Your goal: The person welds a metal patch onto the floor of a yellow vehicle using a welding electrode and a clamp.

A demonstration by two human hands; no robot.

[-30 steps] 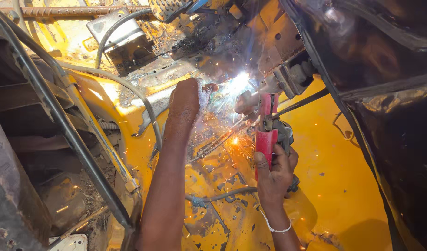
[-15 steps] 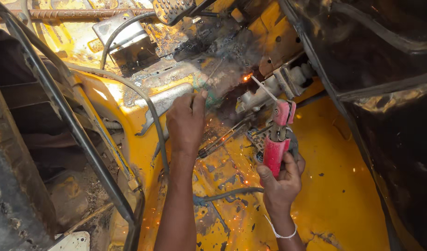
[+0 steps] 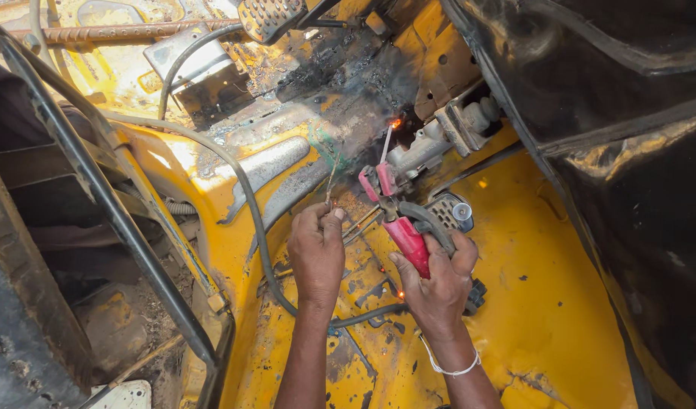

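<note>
My right hand (image 3: 437, 282) grips the red handle of a welding electrode holder (image 3: 397, 214). Its jaws clamp a short electrode rod (image 3: 386, 142) whose tip glows orange against the burnt, blackened metal of a yellow vehicle floor (image 3: 348, 106). My left hand (image 3: 316, 251) pinches a thin metal rod (image 3: 330, 182) that points up toward the same scorched seam, a little left of the glowing tip. A white band circles my right wrist.
A grey cylinder part (image 3: 469, 120) sits bolted right of the weld. A ribbed pedal (image 3: 270, 17) hangs at the top, another pedal (image 3: 449, 212) lies behind the holder. A black cable (image 3: 242, 182) curves across the floor. Dark panel (image 3: 605, 113) fills the right; a black frame bar (image 3: 98, 189) runs left.
The bright arc and sparks have died down to a small glow. My left hand dropped back from the seam and now pinches a thin rod; the view has come nearer.
</note>
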